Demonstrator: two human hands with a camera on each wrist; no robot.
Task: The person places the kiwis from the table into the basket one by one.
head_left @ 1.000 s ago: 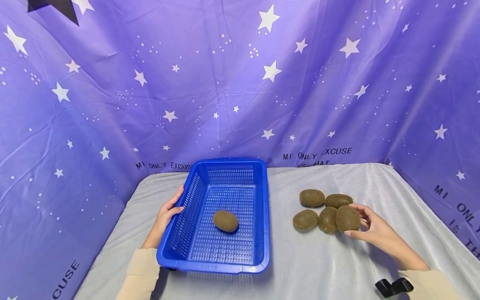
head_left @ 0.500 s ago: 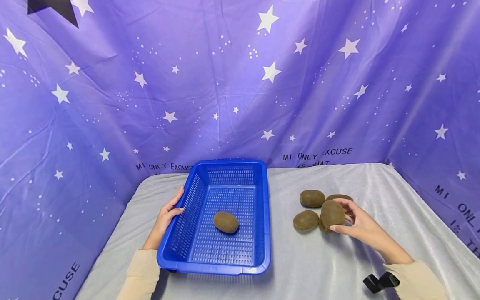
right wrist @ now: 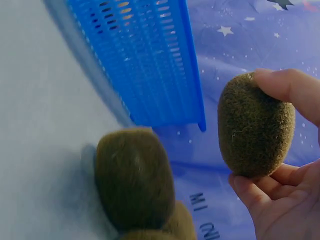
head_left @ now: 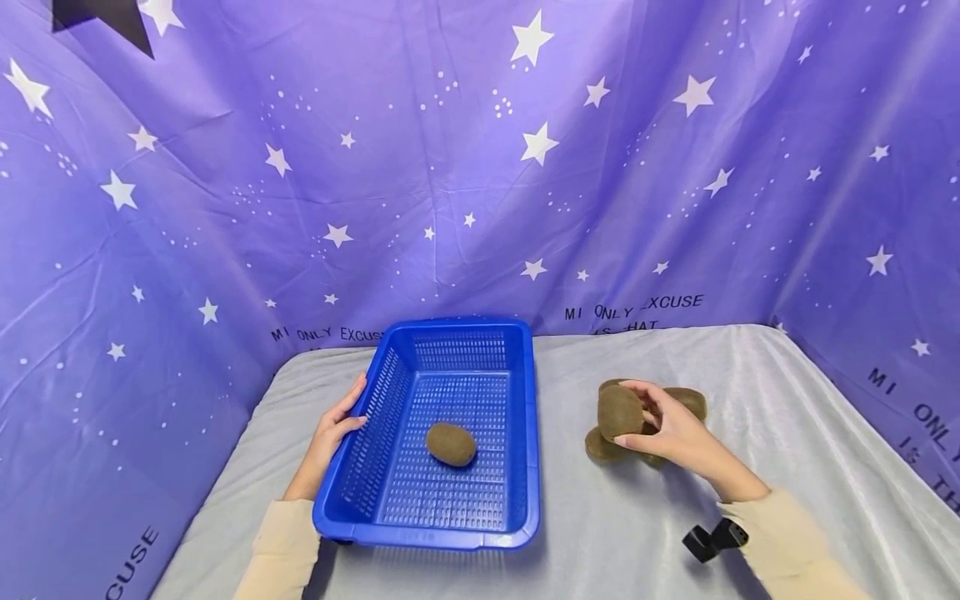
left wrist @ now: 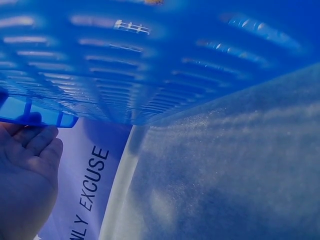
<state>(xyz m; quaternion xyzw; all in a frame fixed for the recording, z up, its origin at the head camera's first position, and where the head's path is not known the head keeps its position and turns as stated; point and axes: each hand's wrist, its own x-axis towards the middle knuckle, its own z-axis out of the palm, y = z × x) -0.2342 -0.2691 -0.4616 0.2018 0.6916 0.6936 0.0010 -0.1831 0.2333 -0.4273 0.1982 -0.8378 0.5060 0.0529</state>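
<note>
My right hand [head_left: 671, 429] pinches a brown fuzzy kiwi [head_left: 619, 412] between thumb and fingers, raised over the other kiwis on the cloth. In the right wrist view the held kiwi [right wrist: 256, 125] shows apart from a lower kiwi [right wrist: 135, 180]. My left hand [head_left: 332, 429] grips the left rim of a blue plastic basket [head_left: 533, 433], its thumb over the edge. Under that rim, the left wrist view shows curled fingers [left wrist: 42, 142]. One kiwi [head_left: 451, 444] lies on the basket's floor. Several more kiwis are partly hidden behind the right hand, among them one [head_left: 688, 403] at its far side.
A pale grey cloth [head_left: 570, 517] covers the table. Purple star-printed curtains [head_left: 465, 167] enclose the back and both sides, close behind the basket's far rim. A small black device [head_left: 714, 540] is strapped at the right wrist.
My right hand has lifted the kiwi off the right end of the group and carried it left, over the other kiwis toward the basket. The left hand and basket stay put.
</note>
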